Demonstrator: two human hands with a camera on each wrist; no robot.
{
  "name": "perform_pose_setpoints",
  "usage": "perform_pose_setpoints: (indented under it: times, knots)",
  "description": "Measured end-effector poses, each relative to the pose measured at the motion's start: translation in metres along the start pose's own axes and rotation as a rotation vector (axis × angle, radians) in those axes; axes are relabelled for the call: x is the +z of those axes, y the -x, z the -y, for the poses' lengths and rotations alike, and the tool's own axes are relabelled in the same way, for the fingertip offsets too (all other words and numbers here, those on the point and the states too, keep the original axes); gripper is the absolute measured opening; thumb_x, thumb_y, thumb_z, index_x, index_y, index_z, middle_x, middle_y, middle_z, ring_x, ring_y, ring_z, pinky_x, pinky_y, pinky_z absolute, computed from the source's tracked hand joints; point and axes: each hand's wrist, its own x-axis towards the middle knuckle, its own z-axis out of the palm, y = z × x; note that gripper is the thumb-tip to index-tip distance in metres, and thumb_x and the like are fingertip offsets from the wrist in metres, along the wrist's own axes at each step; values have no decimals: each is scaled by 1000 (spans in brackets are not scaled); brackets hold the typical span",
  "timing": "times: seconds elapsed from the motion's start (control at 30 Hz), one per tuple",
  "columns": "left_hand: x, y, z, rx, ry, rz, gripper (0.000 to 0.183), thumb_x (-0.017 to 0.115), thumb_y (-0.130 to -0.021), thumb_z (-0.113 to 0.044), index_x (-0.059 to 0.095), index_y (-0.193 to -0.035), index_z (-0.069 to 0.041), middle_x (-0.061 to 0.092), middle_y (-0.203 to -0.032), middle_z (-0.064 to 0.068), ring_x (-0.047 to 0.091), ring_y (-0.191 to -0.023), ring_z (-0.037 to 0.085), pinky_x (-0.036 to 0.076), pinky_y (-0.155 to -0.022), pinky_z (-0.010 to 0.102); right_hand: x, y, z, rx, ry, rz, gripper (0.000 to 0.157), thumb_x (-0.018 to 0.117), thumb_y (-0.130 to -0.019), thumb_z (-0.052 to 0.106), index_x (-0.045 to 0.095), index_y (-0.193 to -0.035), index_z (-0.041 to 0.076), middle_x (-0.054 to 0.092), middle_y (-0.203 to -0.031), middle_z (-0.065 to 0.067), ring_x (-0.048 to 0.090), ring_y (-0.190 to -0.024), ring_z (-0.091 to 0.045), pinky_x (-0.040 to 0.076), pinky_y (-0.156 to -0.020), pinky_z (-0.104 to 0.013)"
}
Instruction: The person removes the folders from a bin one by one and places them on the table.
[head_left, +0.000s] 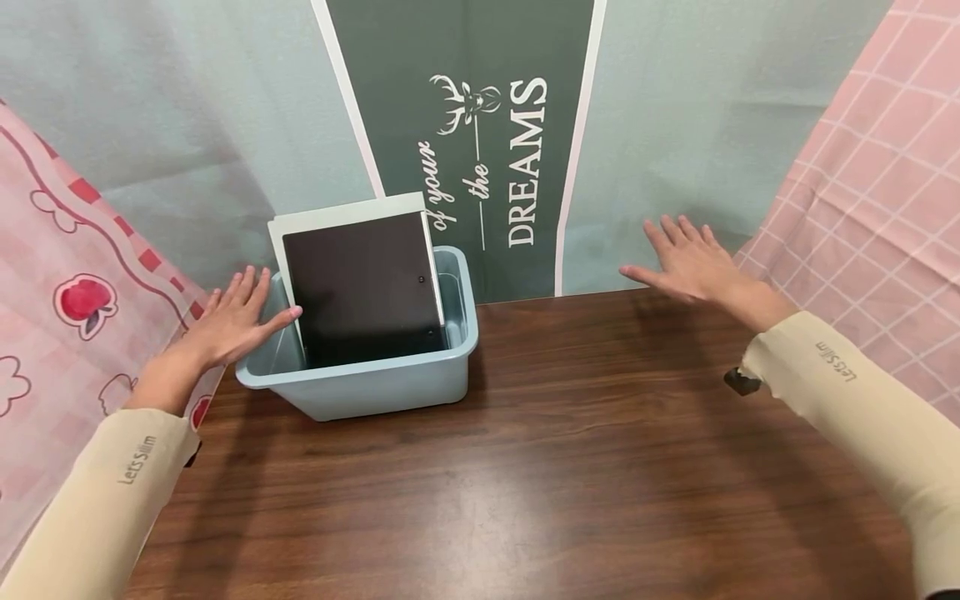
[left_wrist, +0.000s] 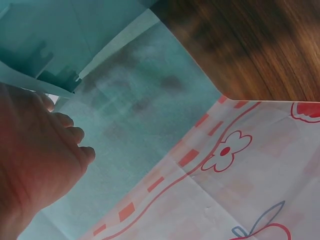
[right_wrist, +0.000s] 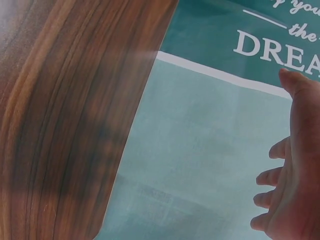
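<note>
A light blue plastic bin (head_left: 375,387) stands at the back left of the table. Inside it, leaning and sticking out above the rim, is a flat black panel (head_left: 360,283) with small dark screws or holes, in front of a pale flat board (head_left: 352,212). My left hand (head_left: 232,321) is spread beside the bin's left end with straight fingers; whether it touches the rim I cannot tell. In the left wrist view the bin's edge (left_wrist: 35,82) shows above that hand (left_wrist: 40,155). Far to the right, my right hand (head_left: 690,262) hovers with fingers spread, holding nothing.
The brown wooden table (head_left: 570,467) ends at a grey-green curtain (head_left: 660,100) with white lettering behind it. Pink patterned cloth (head_left: 67,250) hangs at the left, and pink checked cloth (head_left: 870,167) at the right.
</note>
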Motion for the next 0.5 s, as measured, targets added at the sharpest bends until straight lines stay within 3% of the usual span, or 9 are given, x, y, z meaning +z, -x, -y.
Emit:
perform_pose_setpoints:
  times: [0.5]
  knots:
    - [6,-4,-2,13,-5,9,100,34,-107,-69,-11,-167,-2,-18,-172,29,-14,-159,51,-10,-123,72,-1,-4,19,-65,-8,-45,103,40,-102,76,13,-170,2,12,-171,-34,7,-158,-57,3,-124,-74]
